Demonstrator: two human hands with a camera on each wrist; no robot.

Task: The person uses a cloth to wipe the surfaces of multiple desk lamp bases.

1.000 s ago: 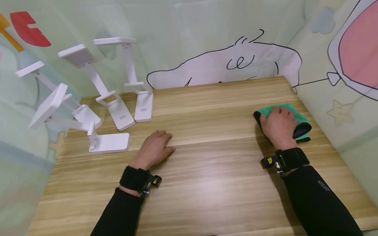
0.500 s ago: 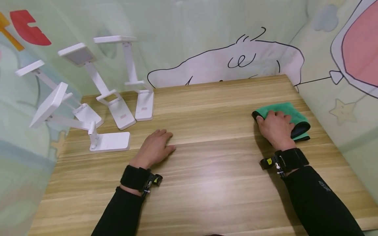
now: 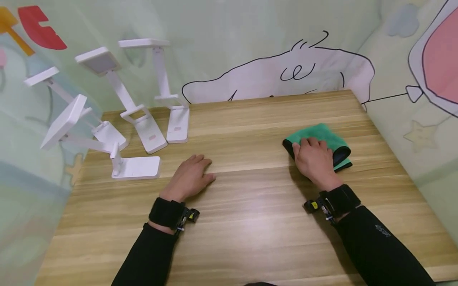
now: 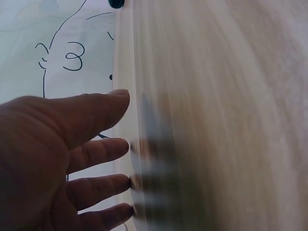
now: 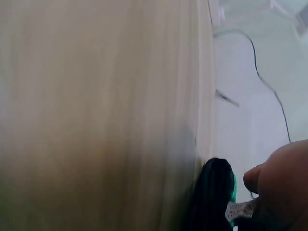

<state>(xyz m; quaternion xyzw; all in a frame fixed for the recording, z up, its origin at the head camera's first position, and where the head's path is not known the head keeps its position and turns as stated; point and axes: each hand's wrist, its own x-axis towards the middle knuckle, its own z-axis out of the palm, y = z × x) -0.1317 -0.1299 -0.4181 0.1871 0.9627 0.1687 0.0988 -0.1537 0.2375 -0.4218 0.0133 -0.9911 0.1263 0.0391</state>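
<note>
My right hand (image 3: 315,161) grips a green cloth (image 3: 327,135) with black edging, fingers bent down over it and thumb along its left side. The cloth lies folded on the right half of the wooden table (image 3: 250,222). In the right wrist view its dark edge (image 5: 214,187) shows beside the thumb, with a small white tag near it; most of that hand is cut off by the frame. My left hand (image 3: 187,178) rests on the table left of the middle, its fingers relaxed and holding nothing. In the left wrist view its fingertips touch the wood.
Several white folding desk lamps stand at the back left; the nearest lamp base (image 3: 139,167) lies close to my left hand. A printed curtain (image 3: 232,35) hangs behind and beside the table.
My right hand has slid the green cloth to the left, away from the table's right edge. The left hand stays in place on the table; the head view has shifted slightly.
</note>
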